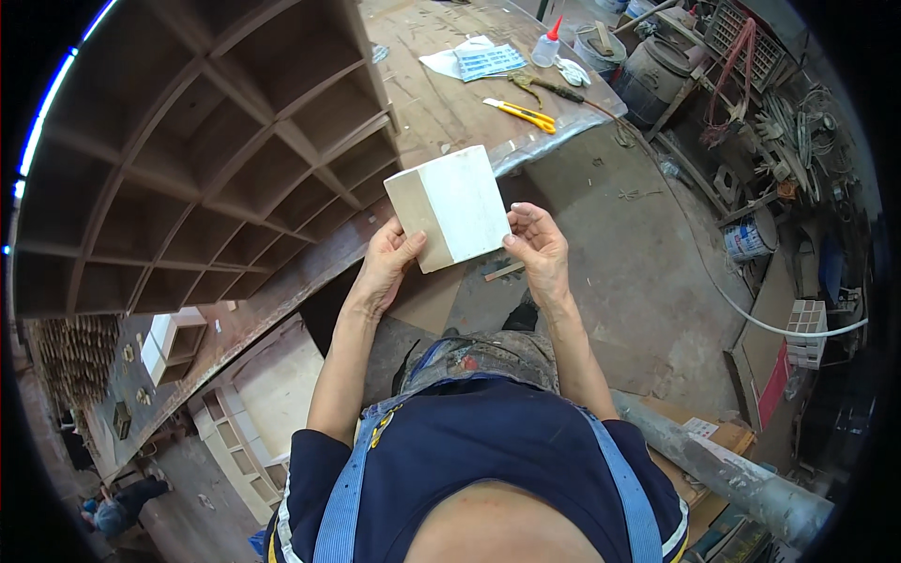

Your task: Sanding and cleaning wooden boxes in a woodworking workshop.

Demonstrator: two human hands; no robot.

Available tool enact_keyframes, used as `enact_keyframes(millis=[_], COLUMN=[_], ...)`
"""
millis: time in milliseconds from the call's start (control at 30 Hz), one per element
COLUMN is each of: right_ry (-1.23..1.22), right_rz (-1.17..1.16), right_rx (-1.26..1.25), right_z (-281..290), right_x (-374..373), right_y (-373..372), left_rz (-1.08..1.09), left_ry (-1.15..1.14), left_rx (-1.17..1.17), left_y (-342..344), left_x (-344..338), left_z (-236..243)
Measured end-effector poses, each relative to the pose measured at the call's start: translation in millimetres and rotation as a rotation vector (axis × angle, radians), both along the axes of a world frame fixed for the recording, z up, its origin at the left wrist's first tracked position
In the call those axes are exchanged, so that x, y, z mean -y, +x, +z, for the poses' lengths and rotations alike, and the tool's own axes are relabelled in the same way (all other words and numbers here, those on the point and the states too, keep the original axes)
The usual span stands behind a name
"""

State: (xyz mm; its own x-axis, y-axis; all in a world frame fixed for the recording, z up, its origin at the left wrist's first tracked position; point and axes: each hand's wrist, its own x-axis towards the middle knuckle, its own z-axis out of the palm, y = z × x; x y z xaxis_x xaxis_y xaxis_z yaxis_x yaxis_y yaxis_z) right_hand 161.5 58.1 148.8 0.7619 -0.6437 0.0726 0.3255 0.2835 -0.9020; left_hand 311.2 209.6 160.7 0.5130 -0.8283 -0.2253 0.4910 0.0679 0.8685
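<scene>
In front of me, at chest height, I hold a small flat rectangular board [465, 202], tan on its left part and white on the rest. My left hand [387, 258] grips its lower left side, thumb on the tan face and fingers behind. At the lower right edge, my right hand [540, 246] pinches the board with the thumb in front; its other fingers are curled and partly hidden. Beyond the board, a yellow utility knife [522, 114] lies on the worktable [422, 103].
A large wooden compartment cabinet [202, 131] fills the left. On the table lie a squeeze bottle [546, 47] with a red tip, a blue-and-white sheet [490, 62] and a corded tool [568, 94]. Buckets and tangled cables crowd the right, with a grey pipe [713, 460] lower down.
</scene>
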Motion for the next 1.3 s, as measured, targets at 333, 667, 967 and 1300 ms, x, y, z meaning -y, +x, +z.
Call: enact_keyframes(millis=[333,667,967,1300], right_ry=[-0.079,0.103,0.1,-0.41], right_rz=[-0.027,-0.034,-0.014,-0.184], right_rx=[-0.23,-0.522,-0.55,-0.611], right_z=[-32,-77,-84,-84], right_x=[132,224,264,347], right_y=[-48,-125,-93,27], left_rz=[0.257,0.501,0.551,0.522], left_ry=[-0.032,-0.147,-0.122,-0.169], left_rx=[-0.157,-0.345,-0.311,-0.295], left_y=[-12,1,21,58], left_x=[132,237,260,256], left_z=[-18,-50,-58,-87])
